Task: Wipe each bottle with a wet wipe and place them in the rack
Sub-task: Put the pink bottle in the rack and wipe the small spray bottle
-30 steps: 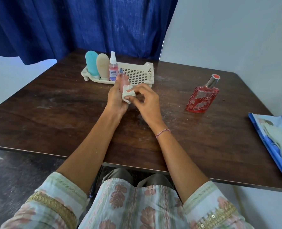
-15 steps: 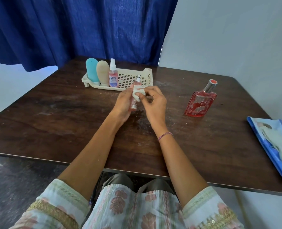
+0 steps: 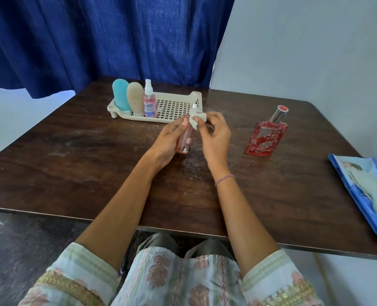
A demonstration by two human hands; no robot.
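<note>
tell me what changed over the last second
The right hand slid the wet wipe up the small pink bottle toward its nozzle; the left hand still grips the bottle. The rack, its three bottles and the red perfume bottle stayed put.

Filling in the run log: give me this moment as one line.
step: wiping | left hand: holds slim pink bottle | right hand: pinches wet wipe at its top | rack: three bottles | red bottle: on table
</note>
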